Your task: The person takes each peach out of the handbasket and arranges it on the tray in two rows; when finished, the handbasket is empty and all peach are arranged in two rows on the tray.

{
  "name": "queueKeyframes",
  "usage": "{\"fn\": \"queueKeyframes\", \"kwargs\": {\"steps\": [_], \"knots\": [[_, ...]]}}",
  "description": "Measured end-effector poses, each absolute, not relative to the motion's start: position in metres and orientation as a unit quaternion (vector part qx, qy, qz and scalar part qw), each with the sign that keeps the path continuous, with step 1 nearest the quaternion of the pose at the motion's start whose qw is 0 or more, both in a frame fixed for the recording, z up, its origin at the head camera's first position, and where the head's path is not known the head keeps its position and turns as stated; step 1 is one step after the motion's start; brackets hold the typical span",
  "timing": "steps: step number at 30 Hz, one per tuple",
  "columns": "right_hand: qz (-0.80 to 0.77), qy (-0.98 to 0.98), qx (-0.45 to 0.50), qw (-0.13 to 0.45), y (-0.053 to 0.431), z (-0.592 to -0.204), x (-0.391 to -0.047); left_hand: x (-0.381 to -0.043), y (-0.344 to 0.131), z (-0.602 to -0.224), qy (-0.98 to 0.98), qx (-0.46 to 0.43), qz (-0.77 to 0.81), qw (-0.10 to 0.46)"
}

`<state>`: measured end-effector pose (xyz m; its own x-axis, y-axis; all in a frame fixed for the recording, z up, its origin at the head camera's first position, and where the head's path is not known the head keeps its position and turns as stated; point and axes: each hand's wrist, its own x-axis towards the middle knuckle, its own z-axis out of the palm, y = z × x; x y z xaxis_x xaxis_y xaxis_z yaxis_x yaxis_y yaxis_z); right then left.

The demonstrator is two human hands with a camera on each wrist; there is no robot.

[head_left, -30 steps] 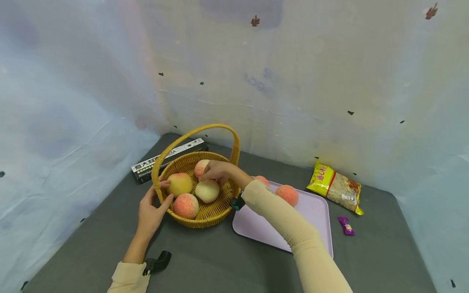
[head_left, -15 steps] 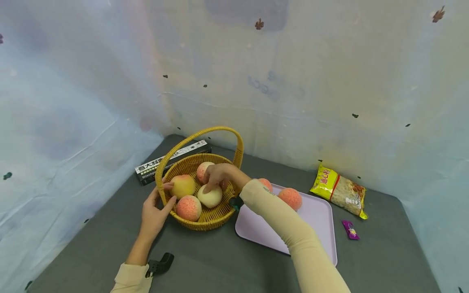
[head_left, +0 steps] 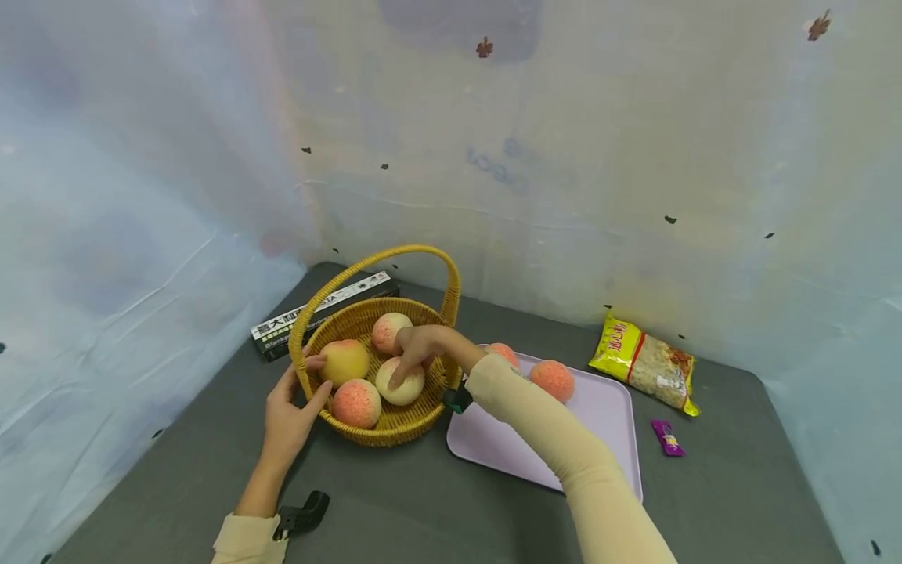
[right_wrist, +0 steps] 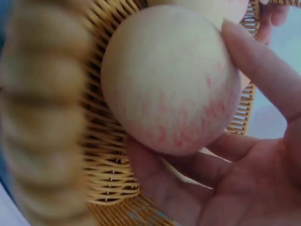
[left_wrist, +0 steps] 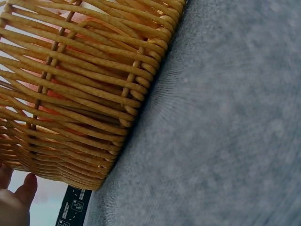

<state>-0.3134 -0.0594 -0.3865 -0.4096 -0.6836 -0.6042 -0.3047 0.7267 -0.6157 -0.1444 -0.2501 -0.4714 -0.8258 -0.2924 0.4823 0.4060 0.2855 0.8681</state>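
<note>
A yellow wicker basket [head_left: 395, 433] with a tall arched handle stands on the dark table. My left hand [head_left: 287, 419] grips its left rim by the foot of the handle, fingers inside and thumb at the front. Within the basket, my right hand [head_left: 425, 345] holds a pale peach [right_wrist: 169, 80], with thumb and fingers spread round its sides in the right wrist view. Around that peach lie a yellow peach [head_left: 345, 362], a pink-speckled peach [head_left: 356, 403] in front and another pinkish peach [head_left: 387, 332] behind. In the left wrist view the basket's woven wall [left_wrist: 84, 94] fills the upper left.
Right of the basket, a lilac tray [head_left: 609, 407] bears two pink peaches [head_left: 553, 381], partly behind my right sleeve. A yellow pasta bag [head_left: 644, 360] and a small purple packet [head_left: 667, 438] lie farther right. A black pasta box [head_left: 366, 291] sits behind the basket.
My right fingers have shifted from the back of the pale peach forward over its top and side. My left hand keeps its hold on the rim, and the peaches stay in the basket.
</note>
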Motion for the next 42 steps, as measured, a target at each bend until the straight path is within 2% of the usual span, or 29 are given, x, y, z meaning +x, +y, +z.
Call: {"fn": "queueKeyframes", "kwargs": {"steps": [8, 13, 21, 31, 42], "knots": [[-0.242, 0.806, -0.389, 0.375, -0.051, -0.389, -0.304, -0.149, -0.256, -0.485, -0.744, -0.035, -0.601, 0.290], [-0.283, 0.800, -0.405, 0.342, -0.040, -0.383, -0.302, -0.154, -0.262, -0.497, -0.743, -0.032, -0.601, 0.292], [-0.354, 0.776, -0.429, 0.297, -0.013, -0.372, -0.301, -0.150, -0.256, -0.485, -0.747, -0.020, -0.597, 0.291], [-0.401, 0.775, -0.420, 0.249, 0.038, -0.363, -0.293, -0.144, -0.248, -0.473, -0.755, -0.004, -0.588, 0.288], [-0.437, 0.804, -0.345, 0.209, 0.120, -0.353, -0.278, -0.143, -0.248, -0.472, -0.761, -0.026, -0.578, 0.294]]}}
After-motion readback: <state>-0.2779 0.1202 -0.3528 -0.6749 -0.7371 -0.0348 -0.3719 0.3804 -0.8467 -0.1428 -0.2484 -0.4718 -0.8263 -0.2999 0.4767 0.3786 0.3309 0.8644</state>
